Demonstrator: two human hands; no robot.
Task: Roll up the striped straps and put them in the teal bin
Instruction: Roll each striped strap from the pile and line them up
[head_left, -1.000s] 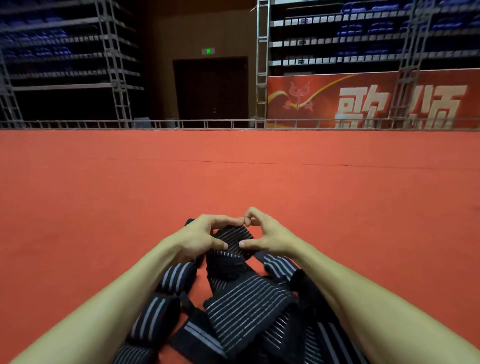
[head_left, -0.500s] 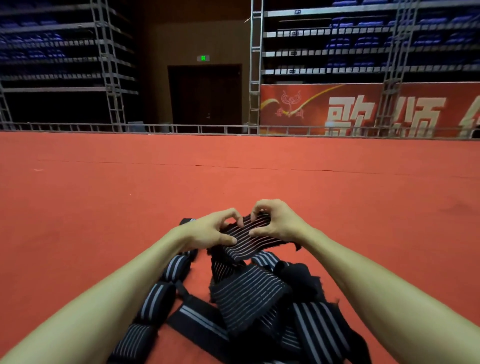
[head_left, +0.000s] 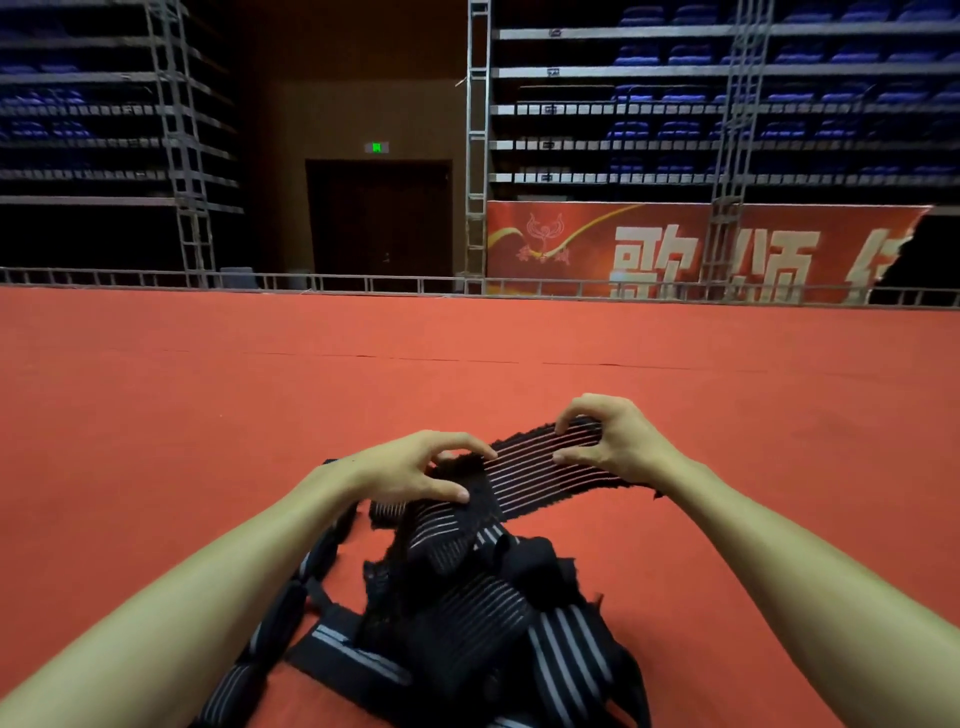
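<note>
the red carpet (head_left: 208, 415) fills the lower half of the view and carries all task items. behind it stand tiers of blue seating (head_left: 675, 124), metal truss columns (head_left: 475, 156), a red banner (head_left: 675, 249) with large pale characters, a dark doorway (head_left: 379, 218) and a low rail (head_left: 156, 278) along the carpet's far edge. a green exit sign (head_left: 376, 148) is lit above the doorway.

a loose pile of striped straps (head_left: 483, 613), black with pale lines, lies on the carpet between the two forearms, close to the person. several rolled straps (head_left: 283, 613) lie in a row along the pile's left side, partly under the left forearm.

the held strap (head_left: 540, 467) is raised above the far end of the pile and stretched flat between the hands, striped face up, sloping up toward the right. its left portion drops into the pile; its right end projects past the right wrist.

the left hand (head_left: 410, 467) grips the strap's left part: curled fingers over the far edge, thumb (head_left: 452, 493) against the near edge. the right hand (head_left: 618, 441) pinches the right part: index fingertip (head_left: 561, 428) on the far edge, thumb on the striped face, with the strap passing beneath the palm. both grips are narrow, closed on fabric, with the bare striped span lying between the two sets of fingers.
</note>
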